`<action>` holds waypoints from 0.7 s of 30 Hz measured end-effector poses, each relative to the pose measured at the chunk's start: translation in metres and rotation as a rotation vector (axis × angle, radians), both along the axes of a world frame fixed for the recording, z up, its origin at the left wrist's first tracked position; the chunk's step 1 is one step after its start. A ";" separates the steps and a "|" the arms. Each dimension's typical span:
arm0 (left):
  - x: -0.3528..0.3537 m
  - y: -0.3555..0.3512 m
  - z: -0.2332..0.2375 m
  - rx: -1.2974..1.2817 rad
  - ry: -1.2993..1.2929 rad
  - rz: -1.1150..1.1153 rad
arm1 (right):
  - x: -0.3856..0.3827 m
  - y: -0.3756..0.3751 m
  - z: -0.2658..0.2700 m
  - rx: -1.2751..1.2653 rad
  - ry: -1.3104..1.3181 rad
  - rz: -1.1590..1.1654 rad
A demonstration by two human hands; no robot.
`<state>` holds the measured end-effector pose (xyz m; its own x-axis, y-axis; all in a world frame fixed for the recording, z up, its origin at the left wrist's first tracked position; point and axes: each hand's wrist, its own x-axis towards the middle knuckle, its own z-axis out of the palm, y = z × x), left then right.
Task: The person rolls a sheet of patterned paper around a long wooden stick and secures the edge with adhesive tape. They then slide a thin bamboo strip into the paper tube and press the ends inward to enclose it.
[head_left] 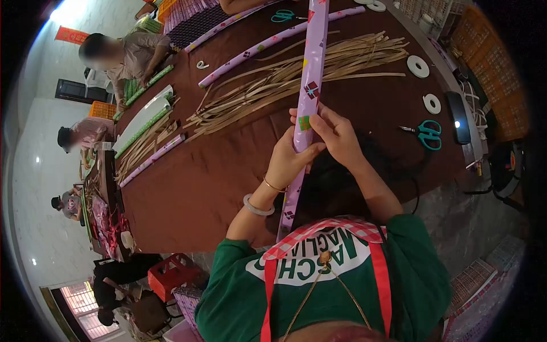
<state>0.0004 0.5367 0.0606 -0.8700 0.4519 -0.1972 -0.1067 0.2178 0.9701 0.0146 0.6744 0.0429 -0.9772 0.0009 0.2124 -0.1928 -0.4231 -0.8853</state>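
two hands clasp a lilac gift-print tube [310,85] over the brown-covered worktop [182,205]

at the far left, a seated person in grey [71,205] and a person in a pink top [91,134] are at the far end. nearer, a third person [134,60] leans over green wrapped rolls. a short lilac tube [152,161] lies at the worktop's left edge, beside loose flat strips. a long lilac tube [256,53] lies slantwise above the large bundle of tan strips [285,80], with a small white roll [202,65] near its lower end.

in the middle, the left hand [292,155], below a gold bangle and a pale one, is closed round the held tube, thumb across it. the right hand [336,135] grips it slightly higher, thumb on its front. the held tube runs from the top of the view down to the gingham-trimmed apron.

to the right lie two white tape rolls [412,67], teal-handled scissors [423,133] and a black device [457,117] with a lit spot.
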 end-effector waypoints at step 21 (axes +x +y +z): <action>0.006 -0.002 0.020 0.322 -0.239 -0.071 | 0.010 0.019 -0.016 0.146 0.192 0.231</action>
